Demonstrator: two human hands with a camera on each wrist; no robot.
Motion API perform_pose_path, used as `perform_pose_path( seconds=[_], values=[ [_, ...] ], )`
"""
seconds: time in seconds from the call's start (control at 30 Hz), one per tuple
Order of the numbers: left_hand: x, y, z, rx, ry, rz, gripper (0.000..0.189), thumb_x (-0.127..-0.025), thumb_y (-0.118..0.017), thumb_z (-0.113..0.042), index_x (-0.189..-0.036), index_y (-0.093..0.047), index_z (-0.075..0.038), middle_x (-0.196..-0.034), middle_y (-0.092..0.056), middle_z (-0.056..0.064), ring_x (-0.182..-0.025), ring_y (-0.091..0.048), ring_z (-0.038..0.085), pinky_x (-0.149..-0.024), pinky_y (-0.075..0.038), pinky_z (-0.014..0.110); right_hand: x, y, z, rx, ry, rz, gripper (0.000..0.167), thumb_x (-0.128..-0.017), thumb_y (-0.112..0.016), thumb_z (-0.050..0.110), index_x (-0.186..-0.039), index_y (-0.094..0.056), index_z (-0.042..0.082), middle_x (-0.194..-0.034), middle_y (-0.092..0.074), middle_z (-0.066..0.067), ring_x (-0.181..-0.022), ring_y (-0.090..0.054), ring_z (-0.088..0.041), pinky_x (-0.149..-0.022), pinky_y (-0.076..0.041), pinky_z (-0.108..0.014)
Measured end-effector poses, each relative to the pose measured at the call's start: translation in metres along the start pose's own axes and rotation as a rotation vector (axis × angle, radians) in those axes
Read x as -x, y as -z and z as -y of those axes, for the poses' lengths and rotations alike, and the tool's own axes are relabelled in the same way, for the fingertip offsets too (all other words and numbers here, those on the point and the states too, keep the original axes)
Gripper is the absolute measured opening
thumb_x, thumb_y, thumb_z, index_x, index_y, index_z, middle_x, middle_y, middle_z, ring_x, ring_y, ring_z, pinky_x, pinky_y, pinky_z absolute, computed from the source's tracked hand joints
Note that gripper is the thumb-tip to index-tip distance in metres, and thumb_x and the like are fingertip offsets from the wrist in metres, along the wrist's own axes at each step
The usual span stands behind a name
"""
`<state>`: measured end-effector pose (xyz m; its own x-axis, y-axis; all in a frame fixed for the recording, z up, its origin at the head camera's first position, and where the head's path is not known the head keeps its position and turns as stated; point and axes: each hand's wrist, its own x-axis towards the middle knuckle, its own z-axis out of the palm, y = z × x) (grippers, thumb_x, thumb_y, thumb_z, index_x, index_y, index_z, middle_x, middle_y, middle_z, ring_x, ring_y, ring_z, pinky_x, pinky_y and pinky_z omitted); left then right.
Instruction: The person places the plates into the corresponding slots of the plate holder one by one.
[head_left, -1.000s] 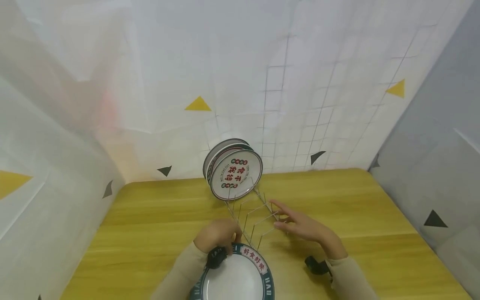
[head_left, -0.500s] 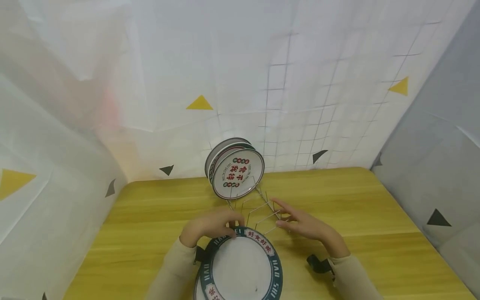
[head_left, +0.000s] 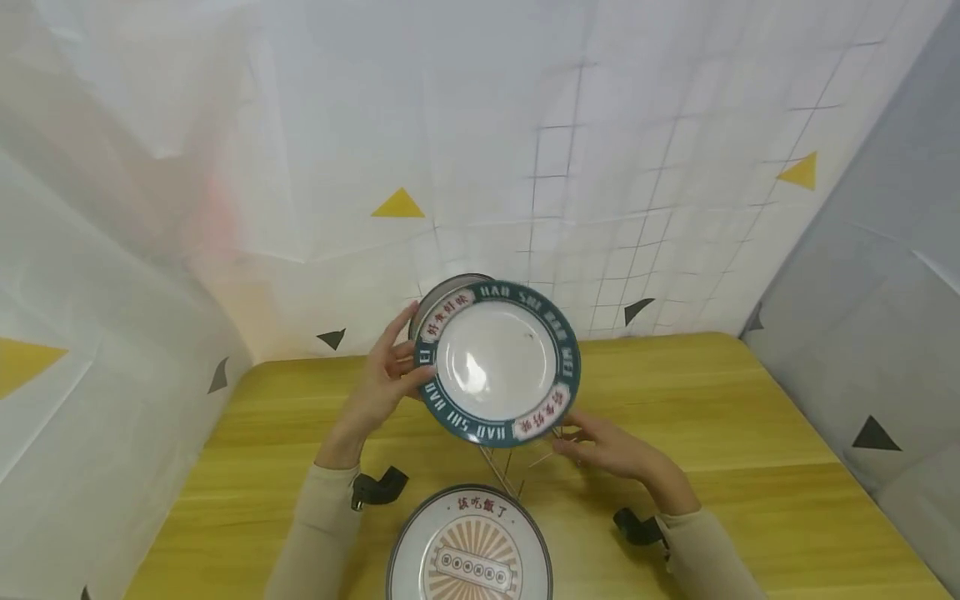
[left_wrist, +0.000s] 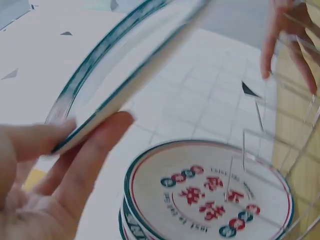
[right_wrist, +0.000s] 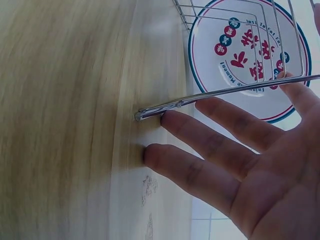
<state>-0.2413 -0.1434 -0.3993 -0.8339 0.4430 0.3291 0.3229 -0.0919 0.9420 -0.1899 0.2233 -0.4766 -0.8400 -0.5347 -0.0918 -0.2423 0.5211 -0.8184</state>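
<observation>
**Teal-rimmed plate held on edge above the wire rack**

Your left hand [head_left: 386, 375] holds a teal-rimmed plate [head_left: 498, 362] up off the table, tilted nearly upright with its white face toward you. The fingers curl behind the left rim and the thumb presses the front, a pinch that keeps the plate on edge, probably so it can go between wires. In the left wrist view the rim sits between thumb and fingers [left_wrist: 95, 160].

Your right hand [head_left: 611, 450] lies low on the wooden table [head_left: 750, 433], fingers straight and spread, resting against the base wire of the wire rack [right_wrist: 225, 92]. It grips nothing; it seems to steady the light rack against sliding.

Behind the held plate, red-lettered plates [left_wrist: 210, 197] stand upright in the rack's far slots, near the wall; the nearer slots are bare. A plate with an orange sunburst [head_left: 468, 550] lies flat on the table just in front of you
</observation>
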Motion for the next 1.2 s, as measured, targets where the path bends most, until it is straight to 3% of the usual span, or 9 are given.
perform_pose_path(
  seconds=[0.13, 0.2, 0.3, 0.47, 0.57, 0.77, 1.03, 1.2],
  values=[
    [-0.002, -0.003, -0.006, 0.094, -0.039, -0.182, 0.088, -0.09, -0.063, 0.008, -0.157, -0.019, -0.028, -0.131, -0.059, 0.016, -0.094, -0.071, 0.018, -0.068, -0.061, 0.036, 0.0, 0.0, 0.002, 0.01, -0.005, -0.004, 0.07, -0.1, -0.054, 0.038, -0.157, -0.015, 0.031, -0.15, -0.041, -0.021, -0.13, -0.047, -0.045, -0.099, -0.045, -0.06],
    [-0.002, -0.006, -0.008, 0.041, -0.09, -0.282, 0.086, -0.089, -0.064, 0.007, -0.156, -0.023, -0.028, -0.13, -0.057, 0.014, -0.097, -0.068, 0.015, -0.07, -0.06, 0.032, 0.0, 0.0, 0.004, 0.017, -0.019, -0.006, 0.069, -0.099, -0.054, 0.04, -0.156, -0.014, 0.037, -0.15, -0.042, -0.019, -0.133, -0.045, -0.042, -0.1, -0.044, -0.06],
    [-0.004, -0.012, -0.007, -0.124, -0.216, -0.438, 0.081, -0.089, -0.065, 0.006, -0.154, -0.03, -0.025, -0.121, -0.057, 0.016, -0.095, -0.063, 0.016, -0.066, -0.059, 0.024, 0.0, 0.001, 0.005, 0.019, -0.032, -0.007, 0.068, -0.099, -0.054, 0.041, -0.154, -0.014, 0.044, -0.15, -0.042, -0.018, -0.135, -0.044, -0.04, -0.103, -0.042, -0.06],
    [-0.01, -0.018, 0.009, -0.526, -0.484, -0.627, 0.066, -0.087, -0.064, 0.01, -0.147, -0.044, -0.011, -0.109, -0.064, 0.019, -0.08, -0.06, 0.021, -0.054, -0.055, 0.019, 0.001, 0.001, 0.006, 0.009, -0.033, -0.008, 0.067, -0.099, -0.055, 0.041, -0.153, -0.015, 0.046, -0.15, -0.043, -0.017, -0.135, -0.043, -0.039, -0.103, -0.041, -0.06],
    [-0.013, -0.02, 0.02, -0.672, -0.555, -0.652, 0.064, -0.085, -0.063, 0.014, -0.143, -0.049, -0.009, -0.107, -0.066, 0.016, -0.079, -0.064, 0.023, -0.054, -0.056, 0.023, 0.0, 0.001, 0.006, 0.008, -0.032, -0.007, 0.067, -0.099, -0.055, 0.041, -0.153, -0.015, 0.047, -0.15, -0.043, -0.016, -0.136, -0.043, -0.039, -0.103, -0.042, -0.06],
    [-0.019, -0.025, 0.04, -0.798, -0.555, -0.605, 0.068, -0.084, -0.061, 0.017, -0.144, -0.05, -0.013, -0.088, -0.06, 0.014, -0.071, -0.059, 0.02, -0.05, -0.052, 0.022, 0.0, 0.0, 0.004, -0.001, -0.025, 0.001, 0.067, -0.099, -0.055, 0.041, -0.153, -0.015, 0.045, -0.15, -0.043, -0.014, -0.135, -0.044, -0.039, -0.101, -0.043, -0.059],
    [-0.023, -0.037, 0.06, -0.875, -0.56, -0.544, 0.069, -0.083, -0.059, 0.018, -0.143, -0.051, -0.015, -0.08, -0.054, 0.01, -0.063, -0.043, 0.014, -0.05, -0.041, 0.022, -0.001, 0.001, 0.003, 0.013, -0.011, -0.006, 0.069, -0.099, -0.056, 0.04, -0.155, -0.016, 0.039, -0.147, -0.047, -0.013, -0.134, -0.045, -0.037, -0.102, -0.044, -0.057],
    [-0.022, -0.045, 0.064, -0.884, -0.543, -0.513, 0.069, -0.085, -0.058, 0.016, -0.144, -0.05, -0.019, -0.081, -0.053, 0.009, -0.064, -0.039, 0.014, -0.053, -0.037, 0.025, -0.001, 0.001, 0.004, 0.015, -0.02, -0.005, 0.07, -0.098, -0.056, 0.041, -0.156, -0.017, 0.038, -0.149, -0.045, -0.013, -0.135, -0.045, -0.036, -0.102, -0.043, -0.058]
  ],
)
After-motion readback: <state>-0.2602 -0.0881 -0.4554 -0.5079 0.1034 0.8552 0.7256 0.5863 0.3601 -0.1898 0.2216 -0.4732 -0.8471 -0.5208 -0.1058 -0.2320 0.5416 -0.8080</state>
